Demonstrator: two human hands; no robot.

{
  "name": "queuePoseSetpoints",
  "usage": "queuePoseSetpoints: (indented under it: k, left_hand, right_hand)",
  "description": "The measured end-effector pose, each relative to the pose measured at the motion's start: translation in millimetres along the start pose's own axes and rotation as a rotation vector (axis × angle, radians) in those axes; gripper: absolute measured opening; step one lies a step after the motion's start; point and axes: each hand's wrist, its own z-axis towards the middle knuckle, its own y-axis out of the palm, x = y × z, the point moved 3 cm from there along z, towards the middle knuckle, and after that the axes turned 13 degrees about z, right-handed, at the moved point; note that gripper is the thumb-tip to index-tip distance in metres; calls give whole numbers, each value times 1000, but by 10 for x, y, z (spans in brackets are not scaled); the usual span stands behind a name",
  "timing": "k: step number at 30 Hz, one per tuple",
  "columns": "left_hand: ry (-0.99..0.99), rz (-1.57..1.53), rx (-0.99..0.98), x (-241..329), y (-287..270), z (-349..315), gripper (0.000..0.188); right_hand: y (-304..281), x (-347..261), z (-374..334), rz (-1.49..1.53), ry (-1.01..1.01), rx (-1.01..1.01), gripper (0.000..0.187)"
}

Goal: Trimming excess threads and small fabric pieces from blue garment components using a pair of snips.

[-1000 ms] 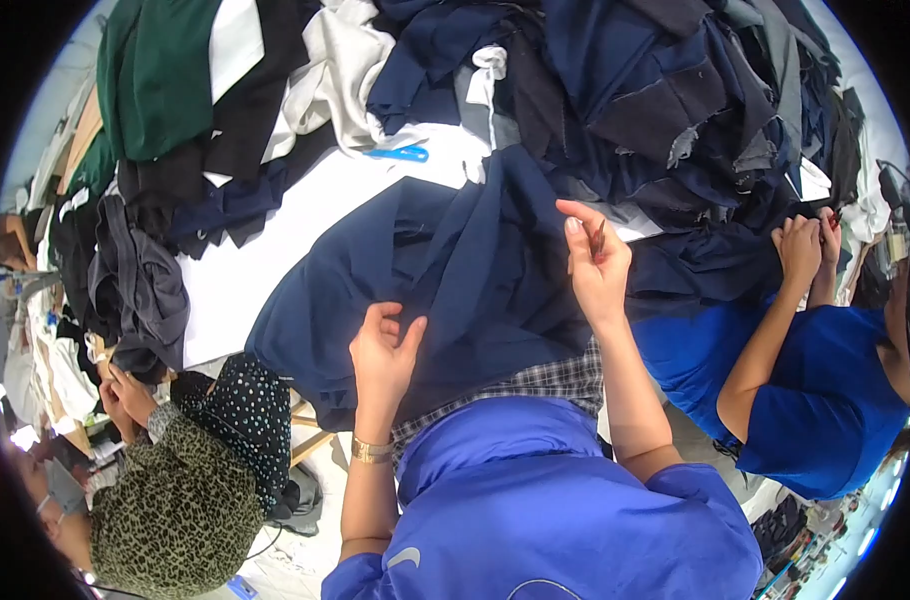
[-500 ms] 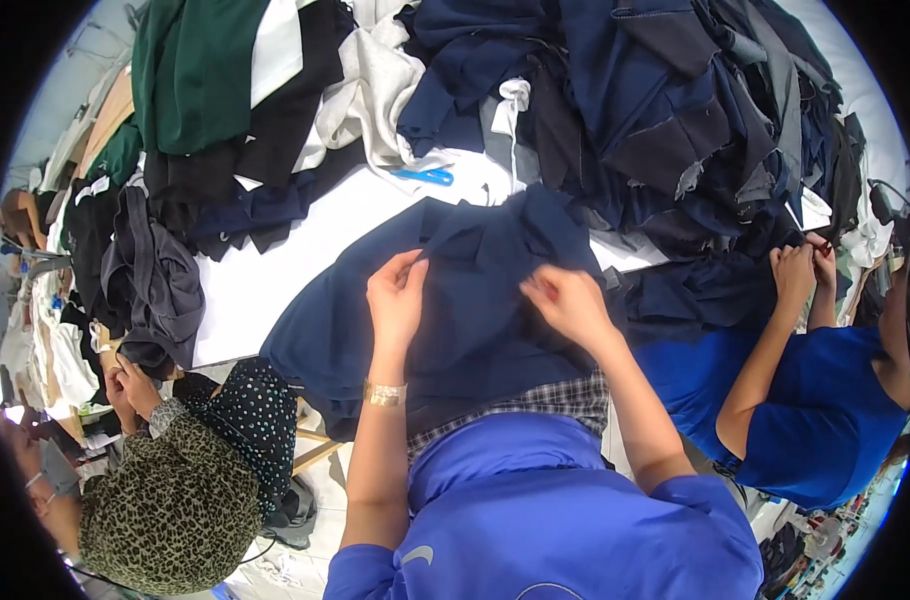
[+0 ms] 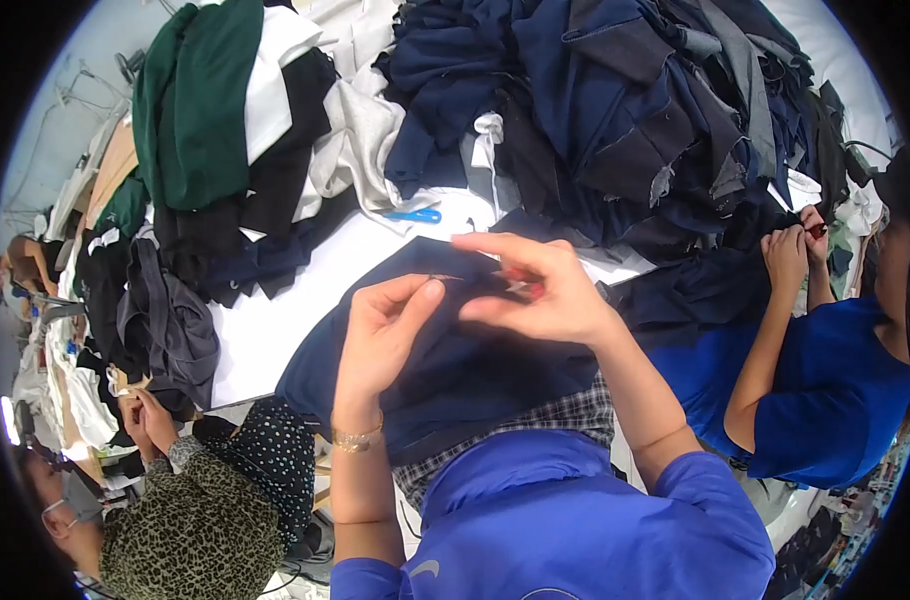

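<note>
Navy cloth (image 3: 475, 370) drapes over my lap and the table edge, under both hands. My left hand (image 3: 387, 325) is raised over it, thumb and forefinger pinched together; a thin bit shows at the fingertips, too small to name. Facing it, my right hand (image 3: 550, 290) holds small red-handled thread snips (image 3: 523, 284) against the palm, partly hidden by the fingers. Its thumb and forefinger are spread toward the left fingertips, with a small gap between the two hands.
Dark blue and grey garments (image 3: 615, 100) are heaped at the back right. Green (image 3: 210, 110), white and black cloth is piled at the back left. A blue tool (image 3: 415, 215) lies on the white table (image 3: 260, 340). Co-workers sit on both sides, their hands (image 3: 150, 425) on cloth.
My right hand has swung left toward the left hand and turned, and the red snips now show in it. The left fingers have turned inward. The whole view has shifted slightly.
</note>
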Motion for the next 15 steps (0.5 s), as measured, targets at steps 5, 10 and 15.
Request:
queuePoseSetpoints:
  k: [5,10,15]
  left_hand:
    - [132,180,85,587,-125,-155,14]
    - [6,202,90,93,-188,2,16]
    - [-8,176,124,-138,-55,54,20]
  right_hand:
    - [58,-239,190,87,-21,2,11]
    - [-80,335,119,415,450,-43,17]
    - [-54,553,-83,554,695,123,28]
